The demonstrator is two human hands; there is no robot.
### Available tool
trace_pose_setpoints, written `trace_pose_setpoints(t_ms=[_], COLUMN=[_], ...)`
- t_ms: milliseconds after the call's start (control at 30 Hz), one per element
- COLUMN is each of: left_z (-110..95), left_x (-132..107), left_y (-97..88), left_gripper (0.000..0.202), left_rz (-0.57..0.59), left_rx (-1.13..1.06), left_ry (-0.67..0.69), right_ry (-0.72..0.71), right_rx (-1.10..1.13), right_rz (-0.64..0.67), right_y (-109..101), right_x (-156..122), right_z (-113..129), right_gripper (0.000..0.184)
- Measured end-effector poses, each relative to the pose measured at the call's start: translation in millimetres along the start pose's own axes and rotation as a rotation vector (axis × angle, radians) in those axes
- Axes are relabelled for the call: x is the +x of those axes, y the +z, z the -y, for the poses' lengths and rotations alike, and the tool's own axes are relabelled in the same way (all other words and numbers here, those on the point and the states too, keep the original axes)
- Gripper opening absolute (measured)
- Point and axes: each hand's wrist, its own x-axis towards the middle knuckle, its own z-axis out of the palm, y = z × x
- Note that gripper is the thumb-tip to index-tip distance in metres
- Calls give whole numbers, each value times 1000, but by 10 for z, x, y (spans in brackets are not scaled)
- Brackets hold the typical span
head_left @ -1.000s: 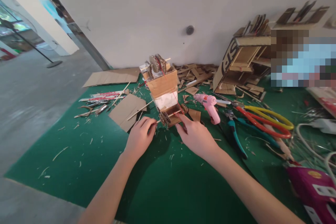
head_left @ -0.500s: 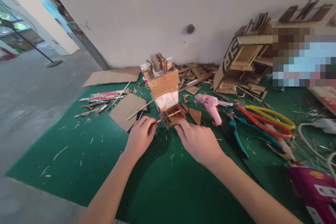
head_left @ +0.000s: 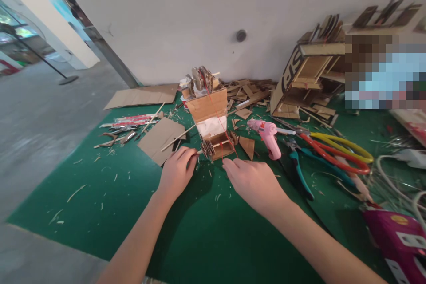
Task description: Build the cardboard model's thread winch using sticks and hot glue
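A cardboard model (head_left: 207, 105) with corrugated discs at its top and its lower front stands on the green table. My left hand (head_left: 179, 166) is closed around the end of a thin wooden stick (head_left: 199, 152) that sticks out from the lower left discs (head_left: 208, 147). Red string (head_left: 218, 117) runs from the upper discs (head_left: 202, 79) down to the lower front. With pinched fingers, my right hand (head_left: 248, 175) holds the red string just in front of the model's open lower box (head_left: 222, 150). Its fingertips are partly hidden.
To the right lie a pink glue gun (head_left: 269, 137), teal-handled pliers (head_left: 299, 173), a tool with red and yellow handles (head_left: 339, 151) and a purple power strip (head_left: 396, 242). Cardboard scraps (head_left: 248, 93) line the wall. A larger cardboard structure (head_left: 308, 75) stands at back right.
My right hand has drawn slightly back from the lower box, and the string at its fingertips now shows. The upper discs look slightly turned. My left hand stays at the stick.
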Motion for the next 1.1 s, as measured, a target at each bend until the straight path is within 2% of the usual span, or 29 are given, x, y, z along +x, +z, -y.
trace_pose_setpoints(t_ms=[300, 633, 933, 1100], left_z=[-16, -74, -174, -193], left_x=[2, -3, 15, 16], left_y=[-3, -1, -17, -27], left_gripper=[13, 13, 14, 12], left_rz=[-1, -22, -3, -37], left_rx=[61, 124, 128, 103], left_ry=[25, 50, 96, 100], right_ry=[-52, -100, -117, -85], right_rx=[-7, 59, 75, 62], right_rz=[85, -76, -76, -66], right_y=[56, 171, 262, 245], right_x=[-24, -75, -59, -69], right_z=[-31, -50, -20, -32], right_gripper=[17, 18, 19, 17])
